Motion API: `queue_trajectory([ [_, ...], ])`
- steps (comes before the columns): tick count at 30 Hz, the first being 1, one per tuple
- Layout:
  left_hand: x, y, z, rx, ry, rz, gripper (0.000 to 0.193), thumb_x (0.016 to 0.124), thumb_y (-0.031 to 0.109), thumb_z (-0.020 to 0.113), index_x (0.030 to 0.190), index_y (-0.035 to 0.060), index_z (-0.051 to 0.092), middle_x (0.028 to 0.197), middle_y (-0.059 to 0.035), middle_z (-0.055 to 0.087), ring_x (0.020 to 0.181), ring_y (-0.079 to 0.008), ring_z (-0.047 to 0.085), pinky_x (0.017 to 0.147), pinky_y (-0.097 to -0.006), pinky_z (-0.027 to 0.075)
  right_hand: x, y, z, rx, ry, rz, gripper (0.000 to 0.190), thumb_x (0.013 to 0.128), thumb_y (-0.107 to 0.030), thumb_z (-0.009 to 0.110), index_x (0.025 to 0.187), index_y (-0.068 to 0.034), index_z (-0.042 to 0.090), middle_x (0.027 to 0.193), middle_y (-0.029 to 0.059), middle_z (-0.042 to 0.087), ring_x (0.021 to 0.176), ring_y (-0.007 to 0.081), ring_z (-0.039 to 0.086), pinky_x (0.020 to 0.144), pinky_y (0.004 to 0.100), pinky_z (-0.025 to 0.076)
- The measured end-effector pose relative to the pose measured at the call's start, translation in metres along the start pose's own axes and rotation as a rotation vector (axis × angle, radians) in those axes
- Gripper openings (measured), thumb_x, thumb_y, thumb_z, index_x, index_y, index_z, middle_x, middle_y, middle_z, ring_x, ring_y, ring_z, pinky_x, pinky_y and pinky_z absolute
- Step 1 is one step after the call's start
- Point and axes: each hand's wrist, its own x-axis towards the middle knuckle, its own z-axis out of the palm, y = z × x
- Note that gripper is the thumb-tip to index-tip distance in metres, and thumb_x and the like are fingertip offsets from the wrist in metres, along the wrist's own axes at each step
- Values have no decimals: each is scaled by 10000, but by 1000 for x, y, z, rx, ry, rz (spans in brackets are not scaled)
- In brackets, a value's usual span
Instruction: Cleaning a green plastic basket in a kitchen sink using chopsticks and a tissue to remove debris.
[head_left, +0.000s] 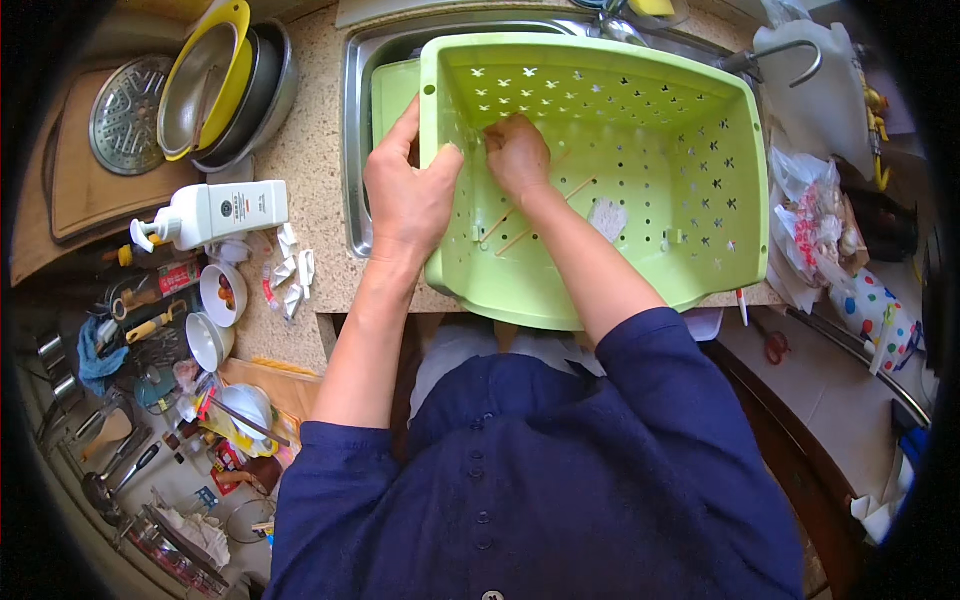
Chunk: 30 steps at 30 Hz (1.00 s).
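A large green plastic basket (600, 289) with star-like cutouts and round holes rests tilted over the sink and counter edge. My left hand (414, 199) grips its left rim, thumb on the inner side and fingers outside. Inside the basket my right hand (517, 157) is curled against the left inner wall; whether its fingers pinch something small is hidden. Below that hand, thin wooden sticks (581, 187) lie on the perforated inner surface. A pale, rough-textured oval pad or stone (608, 219) lies right of my right forearm.
The steel sink (358, 172) lies beneath the basket. Left on the speckled counter are a white pump bottle (229, 214), white plastic clips (306, 271), bowls (223, 295) and leaning basins (279, 97). Plastic bags (814, 202) stand at right; red-handled scissors (776, 346) lie lower right.
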Motion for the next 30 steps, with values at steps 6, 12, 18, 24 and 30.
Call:
queue_trajectory([
  [6,0,-3,-2,1,33,3,564,787,26,578,1348,-16,543,1136,-123,694,985,-132,651,884,-256,494,-35,-4,-23,-50,-238,-202,82,772,-98,709,841,-68,742,874,107,654,848,312,626,752,398,511],
  [12,0,-2,0,-34,28,-14,566,786,19,577,1350,-11,544,1111,-114,702,939,-114,650,856,-247,500,-48,7,-66,-112,-539,-367,105,758,-93,732,858,-66,747,857,96,666,846,285,639,757,382,518],
  [18,-3,0,0,-56,39,-17,560,792,37,593,1350,12,552,1041,-94,718,863,-91,650,795,-241,515,-48,13,-93,340,-496,211,153,840,-82,680,971,-20,726,951,94,714,802,186,663,713,293,517],
  [24,-2,-6,1,-50,58,15,558,794,47,608,1349,20,555,995,-86,723,826,-83,641,770,-239,517,-54,25,-105,709,-557,493,260,918,-57,610,1167,7,644,982,74,700,812,127,653,690,246,510],
  [30,-6,1,1,-19,55,-15,564,789,76,616,1348,27,560,932,-80,727,755,-69,619,712,-232,505,-68,18,-127,989,-598,616,341,961,-73,527,1296,-8,548,1030,114,681,839,167,675,690,266,522],
])
